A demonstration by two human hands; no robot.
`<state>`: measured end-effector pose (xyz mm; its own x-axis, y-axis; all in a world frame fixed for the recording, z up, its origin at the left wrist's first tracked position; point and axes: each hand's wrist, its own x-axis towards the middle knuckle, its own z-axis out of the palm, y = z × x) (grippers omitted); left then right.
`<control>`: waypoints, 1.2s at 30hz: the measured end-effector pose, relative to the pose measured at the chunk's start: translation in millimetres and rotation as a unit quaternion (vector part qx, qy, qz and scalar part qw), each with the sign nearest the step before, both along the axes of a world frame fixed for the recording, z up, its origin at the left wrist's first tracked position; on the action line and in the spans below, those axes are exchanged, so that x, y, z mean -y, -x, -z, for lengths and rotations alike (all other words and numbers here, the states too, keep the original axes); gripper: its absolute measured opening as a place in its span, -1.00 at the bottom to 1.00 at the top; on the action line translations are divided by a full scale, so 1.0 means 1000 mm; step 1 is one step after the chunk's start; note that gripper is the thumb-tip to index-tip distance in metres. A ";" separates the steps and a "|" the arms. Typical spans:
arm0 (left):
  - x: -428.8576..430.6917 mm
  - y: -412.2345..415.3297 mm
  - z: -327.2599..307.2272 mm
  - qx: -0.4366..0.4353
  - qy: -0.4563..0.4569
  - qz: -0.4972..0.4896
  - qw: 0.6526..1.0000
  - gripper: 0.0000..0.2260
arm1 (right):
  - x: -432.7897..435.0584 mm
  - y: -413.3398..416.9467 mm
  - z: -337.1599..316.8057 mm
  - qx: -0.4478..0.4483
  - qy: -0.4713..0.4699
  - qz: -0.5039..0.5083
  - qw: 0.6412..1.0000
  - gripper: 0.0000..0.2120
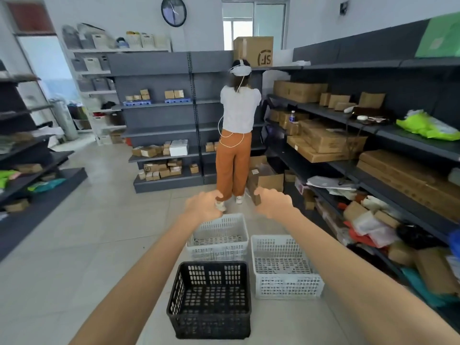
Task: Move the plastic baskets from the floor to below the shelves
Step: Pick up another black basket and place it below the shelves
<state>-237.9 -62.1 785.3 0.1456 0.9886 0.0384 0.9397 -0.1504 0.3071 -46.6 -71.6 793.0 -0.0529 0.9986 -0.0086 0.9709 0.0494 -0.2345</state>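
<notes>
Three plastic baskets stand on the tiled floor in front of me. A black basket (210, 298) is nearest, a white basket (286, 266) sits to its right, and a second white basket (220, 236) lies behind them. My left hand (204, 204) hovers over the far white basket's back rim, fingers curled, holding nothing. My right hand (272, 201) is stretched out level with it, above the floor beyond the baskets, fingers loosely bent and empty.
Dark shelves (373, 170) with cardboard boxes and bags line the right side, their bottom level cluttered. A person (235, 135) in a white top and orange trousers stands ahead at the far shelving (161, 125). More shelves (29, 175) run along the left.
</notes>
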 end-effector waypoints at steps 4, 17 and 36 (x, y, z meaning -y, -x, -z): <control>-0.038 0.048 0.026 0.013 0.031 -0.005 0.999 -0.51 | -0.039 0.046 0.024 0.003 0.017 -0.009 1.000 -0.53; -0.156 0.117 0.109 -0.016 0.038 -0.008 0.999 -0.66 | -0.171 0.107 0.124 0.012 0.099 0.019 0.995 -0.54; -0.260 0.178 0.251 0.009 0.123 -0.053 0.991 -0.71 | -0.229 0.124 0.290 0.010 0.216 0.052 0.975 -0.39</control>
<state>-416.1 197.5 534.4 0.0410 0.9782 -0.2034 0.9402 0.0311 0.3391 -170.9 157.0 503.2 0.0525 0.9014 -0.4298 0.9698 -0.1486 -0.1932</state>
